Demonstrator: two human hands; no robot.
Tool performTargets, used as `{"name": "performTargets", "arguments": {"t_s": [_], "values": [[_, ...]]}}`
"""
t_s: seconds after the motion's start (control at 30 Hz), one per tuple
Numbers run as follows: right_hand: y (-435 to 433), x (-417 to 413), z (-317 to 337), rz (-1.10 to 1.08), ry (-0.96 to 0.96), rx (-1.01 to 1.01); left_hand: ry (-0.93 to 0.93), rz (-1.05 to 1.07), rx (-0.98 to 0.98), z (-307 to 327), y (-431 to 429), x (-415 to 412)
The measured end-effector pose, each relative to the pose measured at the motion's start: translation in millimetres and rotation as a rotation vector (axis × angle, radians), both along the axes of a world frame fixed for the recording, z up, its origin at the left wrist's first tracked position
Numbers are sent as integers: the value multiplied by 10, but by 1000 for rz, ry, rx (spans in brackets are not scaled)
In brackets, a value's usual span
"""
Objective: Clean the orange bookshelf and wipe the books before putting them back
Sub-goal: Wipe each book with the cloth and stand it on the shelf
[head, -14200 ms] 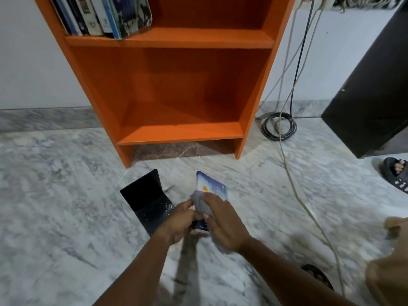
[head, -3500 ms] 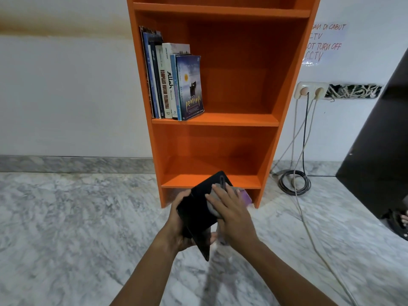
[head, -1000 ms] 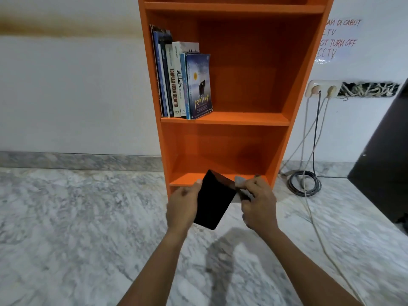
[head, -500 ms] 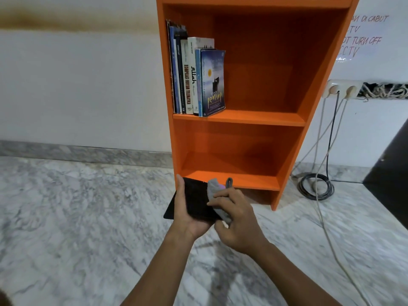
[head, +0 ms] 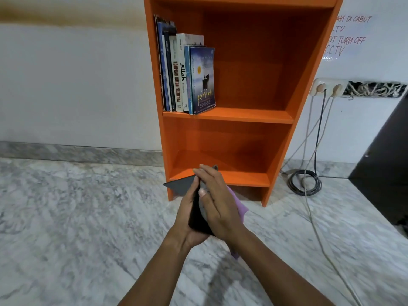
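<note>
A thin black book (head: 180, 186) stands on edge between my two hands, in front of the orange bookshelf (head: 278, 115). My left hand (head: 187, 215) cups it from the left and below, fingers curled round its edge. My right hand (head: 217, 205) lies flat against its right face with straight fingers, pressing a grey and purple cloth (head: 239, 209) onto the cover. Several books (head: 186, 74) stand upright at the left end of the middle shelf. The bottom shelf (head: 242, 176) holds nothing.
Marble floor (head: 77, 217) spreads all around. White and black cables (head: 309, 180) hang from a wall socket (head: 329, 87) right of the shelf, with a black coil on the floor. A dark cabinet (head: 388, 173) stands at the far right.
The black book has turned from lying flat on my left palm to standing on edge between my hands. My right hand now lies flat on it with the cloth underneath.
</note>
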State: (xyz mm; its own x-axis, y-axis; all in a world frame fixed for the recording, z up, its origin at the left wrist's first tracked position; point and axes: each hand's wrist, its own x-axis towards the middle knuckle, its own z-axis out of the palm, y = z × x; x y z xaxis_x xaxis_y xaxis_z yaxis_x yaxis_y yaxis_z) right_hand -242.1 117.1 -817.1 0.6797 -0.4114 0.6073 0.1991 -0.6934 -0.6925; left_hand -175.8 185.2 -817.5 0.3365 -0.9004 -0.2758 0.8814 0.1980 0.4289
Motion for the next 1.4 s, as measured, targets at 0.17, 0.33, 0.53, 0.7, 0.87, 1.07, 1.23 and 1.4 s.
{"name": "performTargets", "arguments": {"t_s": [0.17, 0.33, 0.53, 0.7, 0.87, 1.07, 1.23, 1.4], "values": [[-256, -10, -34, -298, -21, 116, -127, -72, -16, 7, 27, -73], [-399, 4, -43, -431, 66, 338, -141, -51, -6, -12, 36, -71], [-413, -30, 55, -485, 152, 525, -198, -72, -10, -46, 17, -36], [-94, 10, 241, -294, -51, 275, -196, -66, 27, -2, -54, -88], [-93, 41, 245, -144, -198, 133, -142, -95, -49, 27, -54, -179], [-282, -53, 93, -303, -27, 71, -158, -57, -51, 11, 0, -131], [-380, -146, -38, -486, 157, 239, -249, 6, -54, 41, 16, -55], [-90, -40, -136, -329, 106, 477, -190, 98, -104, 52, -54, 10]]}}
